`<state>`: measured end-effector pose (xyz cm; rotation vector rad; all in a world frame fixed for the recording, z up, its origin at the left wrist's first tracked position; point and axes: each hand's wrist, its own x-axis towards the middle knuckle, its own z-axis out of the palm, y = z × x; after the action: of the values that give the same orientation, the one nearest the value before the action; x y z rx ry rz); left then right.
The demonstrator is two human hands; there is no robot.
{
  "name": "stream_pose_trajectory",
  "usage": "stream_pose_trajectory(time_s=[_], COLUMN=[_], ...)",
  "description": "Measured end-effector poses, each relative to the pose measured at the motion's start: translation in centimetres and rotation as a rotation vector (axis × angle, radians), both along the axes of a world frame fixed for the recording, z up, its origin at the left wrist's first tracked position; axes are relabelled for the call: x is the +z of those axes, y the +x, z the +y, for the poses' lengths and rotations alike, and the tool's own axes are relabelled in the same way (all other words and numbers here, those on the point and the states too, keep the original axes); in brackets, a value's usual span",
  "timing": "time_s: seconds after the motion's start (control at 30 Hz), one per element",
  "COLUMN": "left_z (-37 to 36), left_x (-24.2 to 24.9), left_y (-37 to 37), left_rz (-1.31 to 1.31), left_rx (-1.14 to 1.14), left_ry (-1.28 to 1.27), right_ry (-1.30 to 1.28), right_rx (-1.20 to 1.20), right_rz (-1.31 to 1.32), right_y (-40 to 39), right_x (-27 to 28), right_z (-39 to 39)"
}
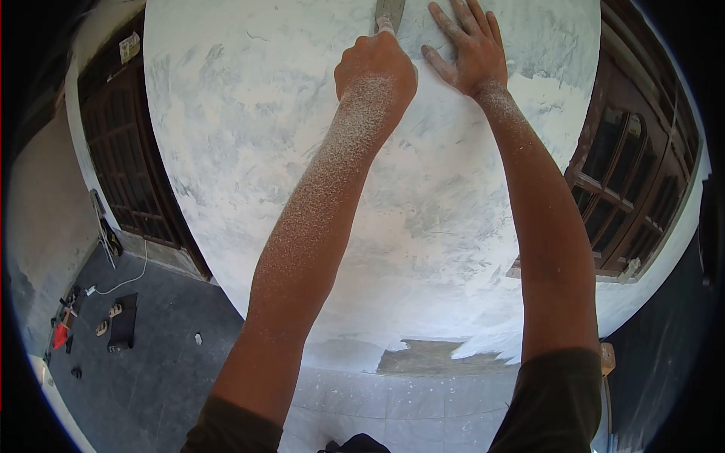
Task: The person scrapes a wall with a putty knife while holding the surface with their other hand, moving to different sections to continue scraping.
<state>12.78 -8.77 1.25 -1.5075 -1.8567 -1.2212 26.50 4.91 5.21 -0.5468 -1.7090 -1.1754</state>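
My left hand is closed around a putty knife whose metal blade points up the wall; its handle is hidden in my fist. White dust coats this hand and forearm. Just to the right, my right hand lies with fingers spread against the white wall, its fingertips dusted white. Patchy white filler with grey smears covers the wall. A bare grey-brown patch shows at its foot.
A brown wooden door stands at the left, a brown window frame at the right. On the dark floor lie a white cable, sandals, a black mat and a red item. White flecks dot the pale floor tiles.
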Motion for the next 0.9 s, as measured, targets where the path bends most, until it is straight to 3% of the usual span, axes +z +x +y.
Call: stream_pose_trajectory(time_s=[0.2,0.4,0.6,0.8,0.9], left_z=[-0.5,0.0,0.2,0.2,0.4], left_x=[-2.8,0.2,-3.0,-0.6,-1.6], left_y=[0.0,-0.6,-0.5,-0.6,-0.7], left_rz=[-0.053,-0.030,-0.024,-0.024,-0.070], left_rx=[-0.009,-0.045,0.006,-0.047,-0.052], left_ry=[0.022,0.033,0.083,0.082,0.065], right_ry=[-0.005,-0.002,-0.002,-0.027,-0.021], right_rx=[-0.035,0.006,0.003,0.017,0.009], right_rz=[0.003,-0.013,-0.001,-0.002,-0.001], right_y=[-0.1,0.1,-0.1,0.1,0.1], right_x=[0.1,0.1,0.1,0.1,0.1], right_z=[-0.1,-0.2,-0.1,-0.3,-0.3])
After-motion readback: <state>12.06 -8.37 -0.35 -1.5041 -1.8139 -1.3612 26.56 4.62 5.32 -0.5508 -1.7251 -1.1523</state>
